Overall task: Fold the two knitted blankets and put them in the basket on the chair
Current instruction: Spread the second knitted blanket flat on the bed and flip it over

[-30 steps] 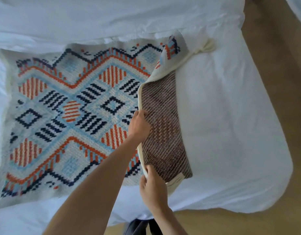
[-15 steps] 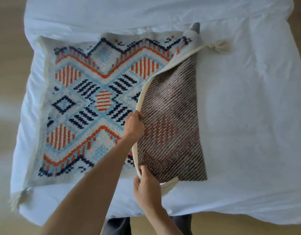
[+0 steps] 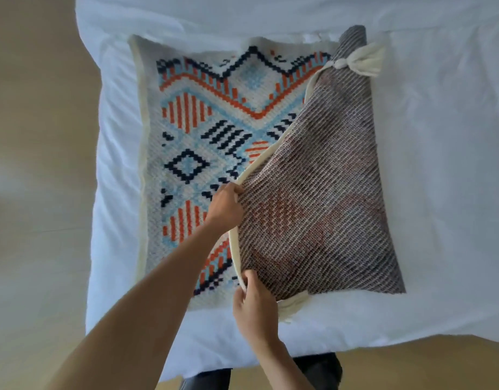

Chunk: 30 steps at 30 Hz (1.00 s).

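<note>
A knitted blanket [image 3: 192,142] with orange, navy and light-blue zigzags lies spread on the white bed [image 3: 439,192]. Its right part is turned over to the left, showing the dull brown-grey underside [image 3: 321,198]. My left hand [image 3: 224,202] grips the cream edge of that flap at mid-height. My right hand [image 3: 252,308] pinches the same edge near the blanket's front corner. A cream tassel [image 3: 363,61] sticks out at the far right corner. No second blanket, basket or chair is in view.
The white bedding hangs over the bed's left side and its front edge [image 3: 383,336]. Tan floor [image 3: 32,192] lies to the left and in front. My dark trouser legs [image 3: 318,370] show below the bed's edge.
Both hands have carried the flap's edge further left across the pattern, so more underside shows. The view has shifted, and the bed's left side has come into sight.
</note>
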Each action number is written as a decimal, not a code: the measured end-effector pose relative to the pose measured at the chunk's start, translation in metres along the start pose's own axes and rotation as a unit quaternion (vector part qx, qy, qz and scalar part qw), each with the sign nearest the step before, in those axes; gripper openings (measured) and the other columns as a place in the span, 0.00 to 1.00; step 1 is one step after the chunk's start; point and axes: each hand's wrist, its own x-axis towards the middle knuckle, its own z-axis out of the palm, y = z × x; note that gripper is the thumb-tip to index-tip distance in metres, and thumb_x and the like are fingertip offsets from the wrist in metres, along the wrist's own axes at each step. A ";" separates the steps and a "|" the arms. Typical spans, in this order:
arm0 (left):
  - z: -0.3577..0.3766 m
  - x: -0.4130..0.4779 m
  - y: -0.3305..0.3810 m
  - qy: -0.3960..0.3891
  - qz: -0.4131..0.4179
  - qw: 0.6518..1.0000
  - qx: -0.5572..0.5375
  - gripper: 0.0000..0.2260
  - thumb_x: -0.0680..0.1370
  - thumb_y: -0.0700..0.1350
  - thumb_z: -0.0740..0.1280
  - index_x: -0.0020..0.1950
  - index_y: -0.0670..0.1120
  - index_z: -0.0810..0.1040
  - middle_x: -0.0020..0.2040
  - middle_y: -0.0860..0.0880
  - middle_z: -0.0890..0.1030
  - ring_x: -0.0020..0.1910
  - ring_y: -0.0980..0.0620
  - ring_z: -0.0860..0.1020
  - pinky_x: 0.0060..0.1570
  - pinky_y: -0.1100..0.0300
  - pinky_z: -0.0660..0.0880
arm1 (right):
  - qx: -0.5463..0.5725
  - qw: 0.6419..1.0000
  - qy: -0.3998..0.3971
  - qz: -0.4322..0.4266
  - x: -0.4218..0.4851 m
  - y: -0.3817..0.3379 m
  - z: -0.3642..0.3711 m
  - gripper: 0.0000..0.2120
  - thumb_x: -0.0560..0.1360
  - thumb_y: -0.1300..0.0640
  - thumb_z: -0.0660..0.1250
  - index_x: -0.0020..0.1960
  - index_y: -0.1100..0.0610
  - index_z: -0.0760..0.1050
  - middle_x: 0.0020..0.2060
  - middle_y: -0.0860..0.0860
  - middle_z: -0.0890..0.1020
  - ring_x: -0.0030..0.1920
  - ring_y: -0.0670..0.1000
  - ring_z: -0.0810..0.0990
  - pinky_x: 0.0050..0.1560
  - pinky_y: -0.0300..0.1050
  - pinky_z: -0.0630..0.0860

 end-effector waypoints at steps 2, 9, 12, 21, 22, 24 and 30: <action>-0.014 0.000 -0.020 -0.020 0.007 1.000 -0.005 0.21 0.72 0.30 0.60 0.62 0.45 0.73 0.66 0.47 0.71 0.64 0.48 0.69 0.59 0.59 0.66 | -0.005 1.000 0.008 0.007 -0.003 -0.023 0.015 0.05 0.76 0.60 0.59 0.51 0.56 0.70 0.42 0.53 0.79 0.42 0.55 0.79 0.35 0.42 0.63; -0.050 -0.007 -0.071 -0.010 0.023 1.000 -0.008 0.24 0.71 0.28 0.59 0.65 0.43 0.71 0.66 0.46 0.69 0.65 0.48 0.68 0.56 0.62 0.63 | -0.026 1.000 -0.009 0.013 -0.012 -0.074 0.064 0.04 0.77 0.57 0.58 0.51 0.56 0.69 0.43 0.52 0.79 0.46 0.55 0.79 0.36 0.43 0.61; -0.066 -0.006 -0.097 -0.010 0.024 1.000 -0.003 0.23 0.71 0.30 0.60 0.65 0.43 0.70 0.65 0.46 0.69 0.66 0.48 0.67 0.59 0.61 0.62 | -0.006 1.000 -0.020 0.011 -0.016 -0.091 0.082 0.04 0.77 0.58 0.59 0.51 0.56 0.69 0.43 0.52 0.79 0.46 0.55 0.79 0.37 0.43 0.60; -0.099 -0.006 -0.165 -0.006 0.011 1.000 0.024 0.23 0.71 0.29 0.60 0.65 0.43 0.71 0.65 0.46 0.70 0.65 0.47 0.68 0.61 0.59 0.64 | 0.014 0.997 -0.071 0.007 -0.024 -0.132 0.132 0.07 0.76 0.60 0.57 0.53 0.55 0.69 0.45 0.51 0.80 0.46 0.53 0.79 0.39 0.43 0.66; -0.100 -0.006 -0.170 0.000 0.009 1.000 0.025 0.23 0.71 0.29 0.60 0.65 0.43 0.71 0.65 0.46 0.70 0.65 0.46 0.69 0.61 0.58 0.65 | 0.020 0.997 -0.072 0.006 -0.025 -0.135 0.137 0.07 0.76 0.60 0.58 0.53 0.55 0.69 0.44 0.50 0.80 0.45 0.52 0.79 0.39 0.42 0.65; -0.104 -0.005 -0.180 0.006 0.009 0.999 0.030 0.23 0.71 0.29 0.59 0.65 0.43 0.70 0.64 0.45 0.70 0.63 0.45 0.70 0.60 0.57 0.66 | 0.032 0.996 -0.085 0.005 -0.025 -0.139 0.145 0.08 0.76 0.61 0.58 0.54 0.55 0.70 0.45 0.51 0.80 0.46 0.52 0.79 0.38 0.41 0.66; -0.098 -0.027 -0.197 0.004 0.002 1.000 0.012 0.26 0.72 0.34 0.62 0.70 0.47 0.65 0.63 0.43 0.69 0.56 0.43 0.73 0.51 0.58 0.69 | 0.126 0.963 -0.238 0.035 -0.014 -0.129 0.145 0.23 0.75 0.67 0.56 0.68 0.56 0.69 0.60 0.52 0.80 0.61 0.47 0.76 0.59 0.34 0.69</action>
